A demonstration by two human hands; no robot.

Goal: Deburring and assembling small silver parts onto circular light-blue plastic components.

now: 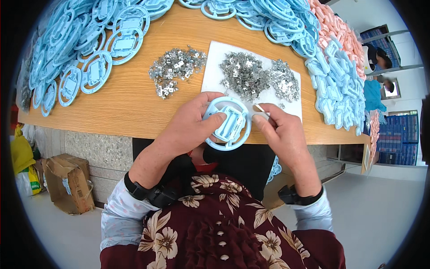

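Observation:
My left hand (195,120) grips a light-blue plastic wheel-shaped part (234,124) by its left side, the thumb lying over its rim. The part is a ring with a rectangular compartment in the middle, held tilted just above the table's front edge. Close to the ring's right side, my right hand (285,134) pinches a small pale, slim piece (259,108) between thumb and fingers. Its kind is too small to make out. Beyond the hands, a white board (214,74) carries a heap of small metal pieces (245,76) and another metal heap (283,81).
More flat metal pieces (172,67) lie on the wooden table (130,105). Blue wheel parts (96,71) are piled at the left and more wheel parts (282,22) at the back. Blue covers (340,89) and pink pieces (338,33) cover the right. A cardboard box (69,181) stands on the floor.

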